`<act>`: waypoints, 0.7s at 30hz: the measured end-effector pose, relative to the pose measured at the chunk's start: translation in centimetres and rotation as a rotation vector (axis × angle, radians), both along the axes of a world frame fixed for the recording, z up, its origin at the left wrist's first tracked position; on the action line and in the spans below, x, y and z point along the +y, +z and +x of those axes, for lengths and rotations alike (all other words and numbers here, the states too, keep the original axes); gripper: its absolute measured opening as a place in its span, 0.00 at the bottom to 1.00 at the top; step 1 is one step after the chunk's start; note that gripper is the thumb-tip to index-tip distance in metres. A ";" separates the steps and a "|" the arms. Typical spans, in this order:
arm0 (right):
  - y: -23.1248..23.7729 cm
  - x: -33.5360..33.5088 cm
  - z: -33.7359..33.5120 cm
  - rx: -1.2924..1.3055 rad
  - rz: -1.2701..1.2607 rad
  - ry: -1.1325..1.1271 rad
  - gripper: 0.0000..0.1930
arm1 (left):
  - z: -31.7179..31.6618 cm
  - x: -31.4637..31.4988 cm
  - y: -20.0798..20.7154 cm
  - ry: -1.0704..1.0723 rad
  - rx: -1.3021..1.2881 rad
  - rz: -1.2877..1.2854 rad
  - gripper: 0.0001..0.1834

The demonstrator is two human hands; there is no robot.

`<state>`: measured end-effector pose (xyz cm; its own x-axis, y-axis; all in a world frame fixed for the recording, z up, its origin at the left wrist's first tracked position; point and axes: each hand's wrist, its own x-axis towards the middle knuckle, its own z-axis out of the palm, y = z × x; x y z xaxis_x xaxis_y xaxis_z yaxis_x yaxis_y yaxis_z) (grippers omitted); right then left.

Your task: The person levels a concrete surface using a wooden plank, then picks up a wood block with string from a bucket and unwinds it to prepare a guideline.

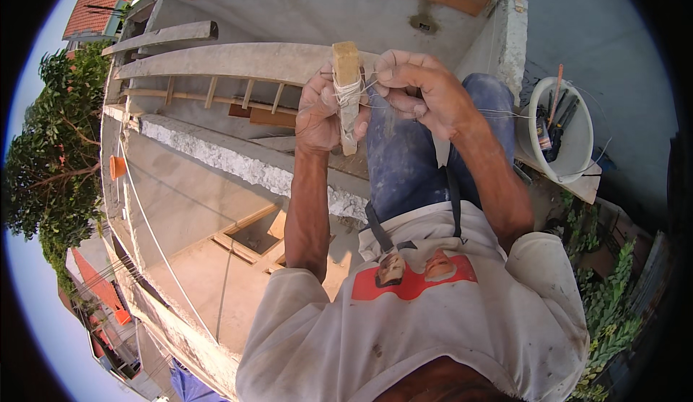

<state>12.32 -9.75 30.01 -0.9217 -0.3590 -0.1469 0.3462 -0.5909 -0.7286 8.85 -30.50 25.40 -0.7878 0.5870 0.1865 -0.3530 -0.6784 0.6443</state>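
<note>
My left hand (315, 113) is closed around a short wooden stick (346, 57), which stands roughly upright in front of me. White string (349, 93) is wound in several turns about the stick's middle. Just to the right, my right hand (431, 93) pinches a strand of that string between thumb and fingertips, close to the stick. From the right hand a thin line runs on rightward to the bucket. Both hands are above my blue trousers (401, 153); part of the stick's lower half is covered by the left fingers.
A whitish bucket (533, 124) with hand tools stands at right on a board (588, 185). Long planks (216, 62) and a ladder-like wooden frame (209, 93) lie ahead at left. A rough concrete ledge (216, 149) drops to a lower level with a wooden frame (245, 225).
</note>
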 end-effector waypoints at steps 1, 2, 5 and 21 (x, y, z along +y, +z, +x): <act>-0.1 0.0 0.0 0.000 -0.005 -0.019 0.06 | 0.0 0.0 0.2 -0.017 -0.008 0.004 0.35; -0.3 0.1 0.0 0.001 -0.009 -0.037 0.05 | 0.0 0.0 0.4 -0.034 -0.016 0.008 0.36; -0.3 0.2 -0.1 0.023 0.013 -0.099 0.04 | 0.3 0.5 1.1 -0.016 -0.031 -0.095 0.37; -0.6 4.9 -0.3 0.304 0.689 0.182 0.12 | 0.1 -3.2 8.2 -0.080 0.341 -1.207 0.22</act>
<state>12.02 -4.90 29.37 -0.8924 -0.4283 -0.1423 0.1208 0.0770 -0.9897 8.95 -33.69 33.60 -0.7596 0.5687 -0.3155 -0.0599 0.4219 0.9047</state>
